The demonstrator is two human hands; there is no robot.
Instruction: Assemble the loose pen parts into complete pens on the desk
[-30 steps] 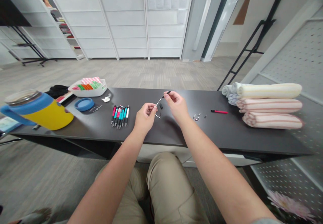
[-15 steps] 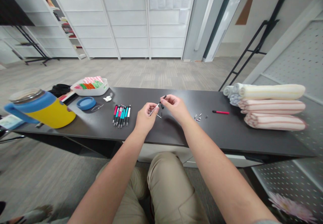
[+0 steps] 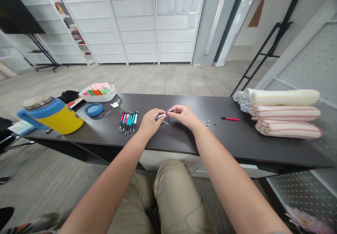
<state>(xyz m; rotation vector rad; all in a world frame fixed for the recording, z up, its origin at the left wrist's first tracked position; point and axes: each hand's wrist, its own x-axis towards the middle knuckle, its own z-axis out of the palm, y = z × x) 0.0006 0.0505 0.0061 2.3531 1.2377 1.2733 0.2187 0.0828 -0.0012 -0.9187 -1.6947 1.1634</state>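
Note:
My left hand (image 3: 150, 121) pinches a thin pale pen refill (image 3: 161, 116) above the dark table (image 3: 231, 142). My right hand (image 3: 184, 116) holds a slim black pen part (image 3: 171, 111) at its fingertips, and the refill's far end meets it between my hands. A small thin metal piece (image 3: 165, 122) lies on the tabletop just below. Several assembled pens (image 3: 128, 121) lie side by side left of my left hand. Right of my right hand are several tiny pen parts (image 3: 209, 123) and a red pen barrel (image 3: 230, 119).
A yellow-and-blue lidded jug (image 3: 51, 116), a blue round lid (image 3: 94, 109), a white basket (image 3: 97, 95) and a small white item (image 3: 114, 104) stand at the table's left. Rolled striped towels (image 3: 284, 112) are stacked at the right end.
My hands have moved closer together, and the black part and pale refill now lie nearly level between my fingertips. The view has tilted slightly, shifting the table a little lower and to the right.

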